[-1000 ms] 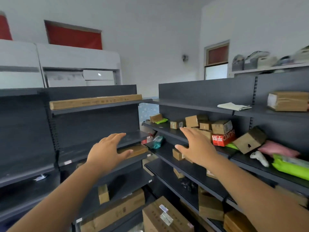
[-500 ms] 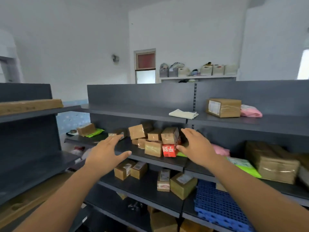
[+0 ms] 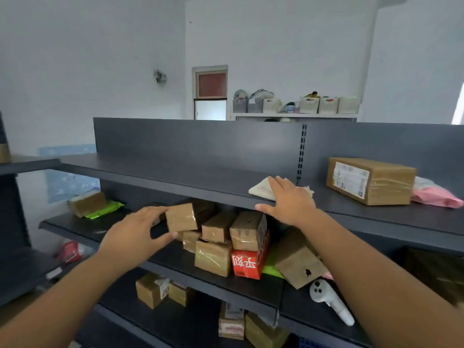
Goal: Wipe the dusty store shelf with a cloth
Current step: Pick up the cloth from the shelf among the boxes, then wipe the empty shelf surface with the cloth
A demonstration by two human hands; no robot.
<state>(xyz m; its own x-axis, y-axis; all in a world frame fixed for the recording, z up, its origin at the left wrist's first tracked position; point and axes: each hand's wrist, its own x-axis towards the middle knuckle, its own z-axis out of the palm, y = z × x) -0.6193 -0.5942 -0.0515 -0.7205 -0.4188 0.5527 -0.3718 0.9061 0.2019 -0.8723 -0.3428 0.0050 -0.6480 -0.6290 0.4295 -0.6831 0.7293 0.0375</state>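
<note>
The cloth [image 3: 263, 190] lies near the front edge of the top shelf [image 3: 175, 175], and the right hand [image 3: 288, 200] rests flat on it, fingers spread and thumb out along the shelf lip, not yet gripping. The left hand [image 3: 135, 234] hovers open and empty in front of the boxes [image 3: 216, 227] on the shelf below. The step in hand looks like taking up the cloth. Next, the fingers likely need to close on it or press it down, then sweep along the bare dark surface to the left.

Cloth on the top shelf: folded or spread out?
Folded: the cloth lies as a compact pad on the top shelf, partly under the right hand.
</note>
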